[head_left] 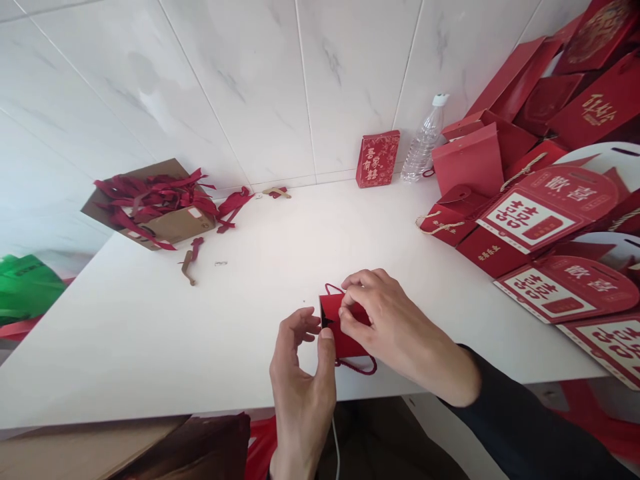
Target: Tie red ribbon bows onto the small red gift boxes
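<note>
A small red gift bag (334, 319) with dark red cord handles lies near the front edge of the white table (150, 333). My right hand (387, 323) rests over its right side, fingers curled and pinching at the bag's top. My left hand (300, 373) comes up from below, thumb and fingers pressed on the bag's left edge. One cord handle (357, 365) loops out under my right hand; another shows at the bag's top.
A cardboard box of red ribbons (150, 203) sits at the back left, loose ribbon pieces (191, 257) beside it. A red box (377, 158) and clear plastic bottle (425, 140) stand by the wall. Piled red gift bags and boxes (540, 213) fill the right side.
</note>
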A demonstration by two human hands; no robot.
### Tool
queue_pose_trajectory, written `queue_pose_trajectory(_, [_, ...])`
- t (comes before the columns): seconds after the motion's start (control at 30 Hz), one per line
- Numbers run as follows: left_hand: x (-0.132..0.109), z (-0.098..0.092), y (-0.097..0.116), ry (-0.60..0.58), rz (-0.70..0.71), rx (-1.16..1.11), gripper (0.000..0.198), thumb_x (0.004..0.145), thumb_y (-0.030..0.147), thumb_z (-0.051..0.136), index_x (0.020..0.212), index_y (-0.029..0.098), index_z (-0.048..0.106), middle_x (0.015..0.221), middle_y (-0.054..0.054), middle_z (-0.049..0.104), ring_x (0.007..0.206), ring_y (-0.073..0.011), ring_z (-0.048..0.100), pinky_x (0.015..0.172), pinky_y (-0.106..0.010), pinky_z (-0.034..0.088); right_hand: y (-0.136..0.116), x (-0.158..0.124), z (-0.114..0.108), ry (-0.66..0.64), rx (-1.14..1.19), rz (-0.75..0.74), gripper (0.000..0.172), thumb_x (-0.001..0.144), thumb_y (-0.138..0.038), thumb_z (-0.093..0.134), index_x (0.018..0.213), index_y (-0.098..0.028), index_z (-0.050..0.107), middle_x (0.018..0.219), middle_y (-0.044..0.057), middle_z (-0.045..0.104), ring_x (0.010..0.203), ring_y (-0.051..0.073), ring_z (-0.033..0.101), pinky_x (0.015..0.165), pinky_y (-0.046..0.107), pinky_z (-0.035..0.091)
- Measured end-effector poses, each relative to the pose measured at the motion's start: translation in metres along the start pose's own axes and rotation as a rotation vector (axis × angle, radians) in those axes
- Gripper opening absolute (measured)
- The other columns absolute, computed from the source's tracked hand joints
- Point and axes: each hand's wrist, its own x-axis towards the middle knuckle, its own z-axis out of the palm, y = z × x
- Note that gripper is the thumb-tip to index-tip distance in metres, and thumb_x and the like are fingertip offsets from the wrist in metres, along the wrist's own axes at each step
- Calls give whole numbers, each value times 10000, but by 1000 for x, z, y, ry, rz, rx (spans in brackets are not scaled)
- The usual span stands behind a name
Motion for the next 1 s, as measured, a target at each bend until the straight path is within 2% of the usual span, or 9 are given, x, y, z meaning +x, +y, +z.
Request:
queue_pose_trajectory(0.27, [1,1,1,-5,-17,11,250,931,393,613,1134,248,603,1000,-45,661,925,-182,635,811,-312,543,-2,2,4,-12,42,2,204,908,-82,581,742,-199,572,1020,76,672,1060,263,607,960,442,512])
queue_pose_trajectory(0.47, [1,0,2,13,-17,4,274,921,399,625,1141,236,612,992,-55,665,923,-190,641,813,-320,545,-3,1,1,0,-36,-12,210,893,-66,589,730,-196,570,1017,87,668,1047,279,609,971,480,499])
queue_pose_trajectory(0.6, [1,0,2,7,-28,-4,279,917,410,627,1133,235,613,992,-60,672,908,-199,649,791,-328,547,-5,1,1,-2,26,-14,200,906,-80,589,747,-201,574,1019,75,666,1054,268,600,956,457,507])
queue_pose_trajectory(0.8, [1,1,10,-5,-125,-83,336,937,512,576,1095,224,647,1101,-89,689,1002,-236,655,748,-309,534,-6,0,2,-36,120,-29,194,954,-101,581,795,-208,610,1000,57,664,1038,240,600,946,420,516])
queue_pose_trajectory(0.9, [1,0,14,27,-183,-104,315,958,508,543,1043,226,655,1078,-67,697,1011,-222,651,809,-313,519,-4,0,3,-9,30,-33,206,949,-91,574,774,-198,600,1002,70,667,1016,254,602,947,448,514])
queue_pose_trajectory(1.0, [1,-1,13,2,-115,-61,295,922,477,610,1089,236,634,1070,-60,688,988,-216,643,839,-339,515,-2,-1,4,55,-138,-50,215,921,-80,563,735,-184,596,1002,103,673,1006,291,599,960,502,502])
